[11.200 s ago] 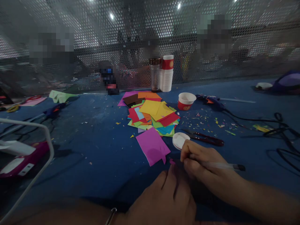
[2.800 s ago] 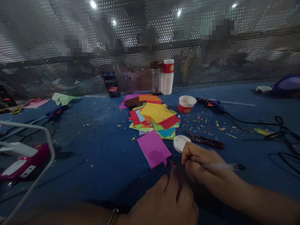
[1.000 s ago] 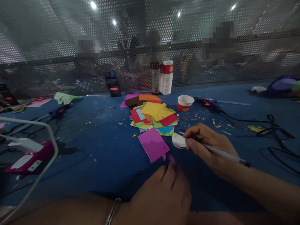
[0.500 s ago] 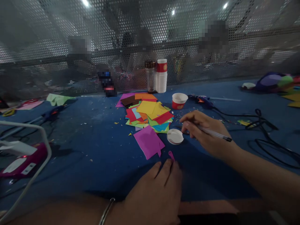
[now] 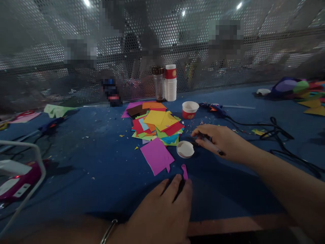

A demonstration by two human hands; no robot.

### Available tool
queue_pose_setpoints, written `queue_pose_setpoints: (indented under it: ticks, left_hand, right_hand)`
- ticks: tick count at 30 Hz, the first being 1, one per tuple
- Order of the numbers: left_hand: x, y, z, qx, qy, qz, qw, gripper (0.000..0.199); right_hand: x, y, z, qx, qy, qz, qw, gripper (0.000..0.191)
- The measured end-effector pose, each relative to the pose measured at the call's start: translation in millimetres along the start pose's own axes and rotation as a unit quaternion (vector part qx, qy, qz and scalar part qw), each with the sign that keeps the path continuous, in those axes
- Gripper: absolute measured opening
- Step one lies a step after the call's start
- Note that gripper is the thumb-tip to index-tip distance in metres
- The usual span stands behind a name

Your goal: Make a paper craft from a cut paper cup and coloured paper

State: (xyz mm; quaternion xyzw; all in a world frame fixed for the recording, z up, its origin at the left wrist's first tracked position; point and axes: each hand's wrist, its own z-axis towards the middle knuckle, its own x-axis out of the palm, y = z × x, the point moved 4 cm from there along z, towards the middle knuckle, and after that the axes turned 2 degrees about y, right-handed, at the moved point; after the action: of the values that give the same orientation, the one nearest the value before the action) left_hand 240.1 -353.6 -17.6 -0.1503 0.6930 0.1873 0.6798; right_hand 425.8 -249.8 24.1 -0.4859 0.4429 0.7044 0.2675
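Observation:
My left hand [image 5: 164, 208] lies on the blue table with its fingers apart. A small narrow purple paper piece [image 5: 184, 171] with two dark dots at its end sits at its fingertips; I cannot tell whether a finger presses on it. My right hand [image 5: 220, 140] is closed around a clear pen [image 5: 211, 145] with a dark end, held low beside the shallow white paper cup piece [image 5: 185, 149]. Left of that lies a purple paper sheet [image 5: 156, 156], partly over a pile of coloured paper [image 5: 162, 119].
A red and white paper cup [image 5: 190, 110], a glass bottle [image 5: 158, 84] and a stack of cups [image 5: 170, 84] stand behind. At right are a glue gun [image 5: 214, 109] and its cable. A magenta power strip [image 5: 25, 183] lies left. A perforated screen [image 5: 198, 44] borders the back.
My right hand has tilted and lowered the pen towards the table. My left hand's fingers have spread a little, showing more of the narrow purple piece. The whole view has shifted slightly.

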Motion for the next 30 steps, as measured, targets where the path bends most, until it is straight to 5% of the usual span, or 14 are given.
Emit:
queue_pose_setpoints:
  ticks: [9, 15, 17, 24, 30]
  left_hand:
    - [-10.1, 7, -4, 0.021, -0.097, 0.036, 0.994, 0.064]
    - [-20.7, 14, 0, -0.005, -0.080, -0.027, 0.996, 0.049]
    - [-29.2, 30, 5, -0.044, -0.098, -0.072, 0.992, 0.030]
    - [-34.4, 118, 13, -0.231, -0.115, -0.126, 0.958, 0.024]
    - [-21.9, 146, 7, -0.289, -0.041, -0.112, 0.950, 0.064]
  right_hand:
    - [1, -12, 2, -0.022, 0.047, -0.078, 0.996, 0.028]
    - [-1, -12, 1, -0.025, 0.072, -0.102, 0.992, 0.034]
    - [0, -12, 1, -0.027, 0.072, -0.106, 0.991, 0.032]
    - [1, -13, 1, -0.011, 0.060, -0.114, 0.992, 0.025]
    - [-1, -16, 2, 0.021, 0.062, -0.113, 0.991, 0.017]
